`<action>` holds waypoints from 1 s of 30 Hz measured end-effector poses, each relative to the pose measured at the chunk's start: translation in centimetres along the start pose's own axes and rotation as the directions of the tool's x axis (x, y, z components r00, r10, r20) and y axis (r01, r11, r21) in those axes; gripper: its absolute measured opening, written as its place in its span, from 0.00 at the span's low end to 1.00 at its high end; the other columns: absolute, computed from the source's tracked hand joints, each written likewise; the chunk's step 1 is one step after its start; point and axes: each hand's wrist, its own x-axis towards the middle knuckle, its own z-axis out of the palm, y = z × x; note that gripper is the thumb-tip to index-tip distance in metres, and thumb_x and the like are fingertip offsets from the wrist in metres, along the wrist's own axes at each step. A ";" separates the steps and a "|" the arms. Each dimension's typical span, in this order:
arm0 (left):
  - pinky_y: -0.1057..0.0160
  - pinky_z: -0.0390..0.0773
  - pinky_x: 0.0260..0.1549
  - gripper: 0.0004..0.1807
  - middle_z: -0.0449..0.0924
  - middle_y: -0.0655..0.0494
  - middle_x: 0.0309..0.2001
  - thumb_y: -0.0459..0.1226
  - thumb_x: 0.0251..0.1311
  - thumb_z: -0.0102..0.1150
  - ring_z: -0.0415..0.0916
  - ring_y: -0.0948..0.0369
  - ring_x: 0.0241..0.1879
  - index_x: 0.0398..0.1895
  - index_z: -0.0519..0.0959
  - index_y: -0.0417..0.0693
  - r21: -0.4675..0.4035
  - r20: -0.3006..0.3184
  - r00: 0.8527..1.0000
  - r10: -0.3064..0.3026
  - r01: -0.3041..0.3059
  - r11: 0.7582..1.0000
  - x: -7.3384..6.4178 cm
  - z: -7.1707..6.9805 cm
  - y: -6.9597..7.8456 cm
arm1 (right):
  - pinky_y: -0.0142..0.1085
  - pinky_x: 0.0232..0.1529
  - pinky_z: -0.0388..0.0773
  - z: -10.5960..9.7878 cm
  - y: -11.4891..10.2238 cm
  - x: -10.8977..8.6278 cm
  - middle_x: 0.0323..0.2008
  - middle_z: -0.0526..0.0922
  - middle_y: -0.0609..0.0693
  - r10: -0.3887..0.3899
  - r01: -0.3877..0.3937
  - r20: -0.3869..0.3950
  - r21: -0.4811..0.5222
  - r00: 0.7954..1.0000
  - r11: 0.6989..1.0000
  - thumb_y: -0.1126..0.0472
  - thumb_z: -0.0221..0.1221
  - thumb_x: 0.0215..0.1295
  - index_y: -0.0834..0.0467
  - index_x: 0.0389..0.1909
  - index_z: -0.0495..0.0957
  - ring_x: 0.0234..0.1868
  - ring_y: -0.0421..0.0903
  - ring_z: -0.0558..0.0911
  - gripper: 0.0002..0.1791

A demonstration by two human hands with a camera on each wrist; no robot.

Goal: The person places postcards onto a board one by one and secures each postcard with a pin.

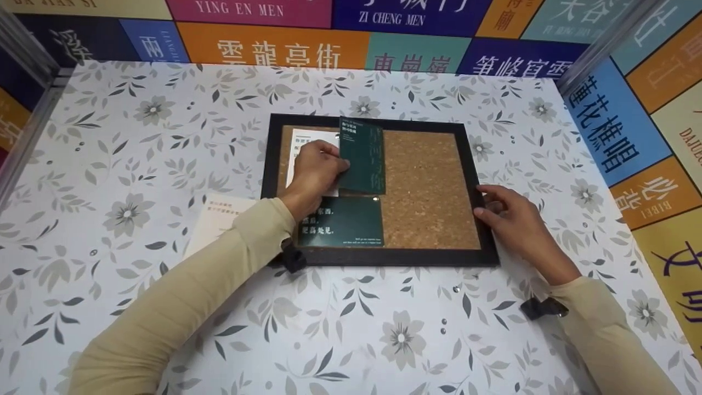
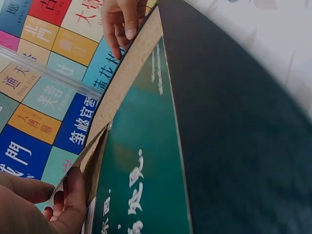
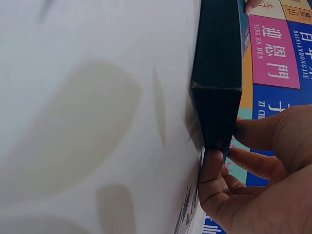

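Observation:
A black-framed cork board (image 1: 428, 186) lies on the table. My left hand (image 1: 318, 170) pinches the left edge of a dark green card (image 1: 362, 156) with printed white text, over the board's upper middle. In the left wrist view, thumb and fingers hold this card (image 2: 90, 146) tilted up. Below it on the cork lies another green card (image 1: 351, 225), with a small round shiny spot near its upper right corner. A white card (image 1: 313, 135) at the upper left is partly hidden by my left hand. My right hand (image 1: 510, 222) grips the frame's right side, thumb and fingers around its edge (image 3: 217, 58).
A cream card (image 1: 211, 225) lies on the table left of the board, partly under my left sleeve (image 1: 219, 274). The tabletop (image 1: 351, 329) has a flower and leaf print. Panels with colored lettered blocks (image 1: 279, 52) stand along the back and sides.

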 end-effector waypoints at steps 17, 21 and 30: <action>0.65 0.85 0.26 0.12 0.87 0.46 0.37 0.30 0.73 0.66 0.88 0.59 0.31 0.54 0.79 0.34 0.344 0.085 0.958 0.275 -0.287 0.894 1.4 0.1 -0.1 | 0.23 0.41 0.73 0.0 -0.2 0.1 0.53 0.86 0.70 0.014 -0.014 0.009 -0.001 1.000 1.000 0.68 0.66 0.78 0.68 0.74 0.76 0.45 0.34 0.78 0.27; 0.66 0.86 0.23 0.12 0.88 0.44 0.37 0.27 0.73 0.65 0.89 0.59 0.28 0.55 0.80 0.32 0.336 0.094 0.952 0.291 -0.306 0.891 0.6 0.3 0.3 | 0.23 0.42 0.72 0.0 -0.1 0.1 0.53 0.87 0.69 0.014 -0.014 0.003 -0.008 1.000 1.000 0.67 0.66 0.78 0.68 0.73 0.76 0.45 0.35 0.79 0.27; 0.70 0.82 0.19 0.12 0.88 0.41 0.42 0.29 0.75 0.65 0.86 0.63 0.25 0.56 0.79 0.31 0.363 0.077 0.967 0.241 -0.252 0.897 0.4 0.8 0.6 | 0.22 0.42 0.72 0.1 0.1 0.1 0.54 0.87 0.70 0.023 -0.023 0.003 -0.004 1.000 1.000 0.68 0.67 0.77 0.68 0.74 0.76 0.47 0.44 0.82 0.27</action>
